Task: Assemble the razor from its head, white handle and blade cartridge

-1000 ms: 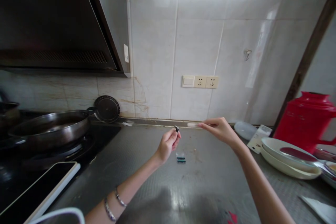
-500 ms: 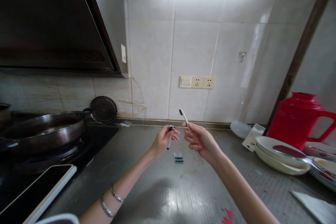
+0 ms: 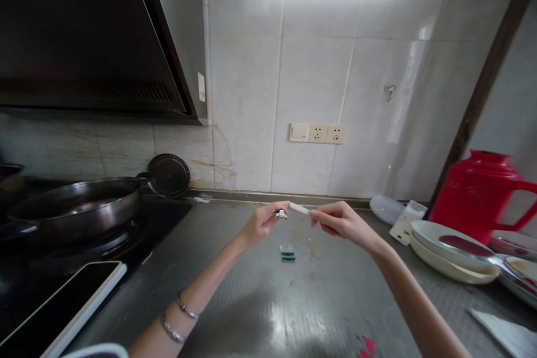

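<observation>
My left hand [image 3: 260,226] is closed on a small black-and-white item [image 3: 281,214] above the metal counter. My right hand [image 3: 342,225] pinches one end of a pale, slim stick [image 3: 299,208]; its other end meets my left fingertips. The dark bristles of this stick do not show from here. On the counter below lies a small clear pack [image 3: 287,254] with dark teal pieces in it.
At the left are a steel pan [image 3: 79,210] on the stove and a phone [image 3: 62,307]. A red jug [image 3: 474,196], stacked dishes [image 3: 451,251] and a white card [image 3: 406,222] stand at the right. Red scraps [image 3: 367,345] lie near the front.
The stick has turned from upright to nearly level, and its end has come to my left fingertips. My right hand has shifted right. The item in my left hand has tilted.
</observation>
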`<state>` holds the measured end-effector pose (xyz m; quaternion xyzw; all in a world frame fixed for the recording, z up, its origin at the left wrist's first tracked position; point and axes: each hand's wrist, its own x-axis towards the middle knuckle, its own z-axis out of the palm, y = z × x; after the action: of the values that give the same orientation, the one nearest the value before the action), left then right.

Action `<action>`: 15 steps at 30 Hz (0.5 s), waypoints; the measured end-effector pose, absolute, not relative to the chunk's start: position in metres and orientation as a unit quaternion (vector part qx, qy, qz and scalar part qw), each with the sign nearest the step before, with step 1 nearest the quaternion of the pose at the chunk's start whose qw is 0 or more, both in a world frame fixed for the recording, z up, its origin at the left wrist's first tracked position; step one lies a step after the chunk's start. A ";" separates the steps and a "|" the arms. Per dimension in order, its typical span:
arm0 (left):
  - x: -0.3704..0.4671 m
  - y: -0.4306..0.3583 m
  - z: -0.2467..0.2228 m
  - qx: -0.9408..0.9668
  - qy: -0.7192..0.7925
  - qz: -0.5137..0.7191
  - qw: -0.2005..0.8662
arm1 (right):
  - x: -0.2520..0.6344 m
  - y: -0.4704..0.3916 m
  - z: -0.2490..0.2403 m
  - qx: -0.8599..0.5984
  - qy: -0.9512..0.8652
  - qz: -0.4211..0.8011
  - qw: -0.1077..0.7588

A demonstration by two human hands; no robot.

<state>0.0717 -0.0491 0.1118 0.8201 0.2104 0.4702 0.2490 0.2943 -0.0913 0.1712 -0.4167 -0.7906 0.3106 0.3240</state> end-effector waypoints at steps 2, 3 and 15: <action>0.070 -0.049 0.113 0.830 0.213 0.458 0.237 | 0.299 -0.089 0.173 -0.427 -0.806 0.279 0.302; 0.070 -0.049 0.113 0.834 0.218 0.452 0.229 | 0.299 -0.088 0.172 -0.431 -0.810 0.266 0.296; 0.068 -0.047 0.111 0.858 0.242 0.418 0.176 | 0.282 -0.087 0.162 -0.410 -0.831 0.222 0.304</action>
<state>0.0679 -0.0468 0.1110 0.8576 0.2416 0.4184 0.1761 0.2821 -0.0875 0.1620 -0.4101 -0.8306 0.2222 0.3042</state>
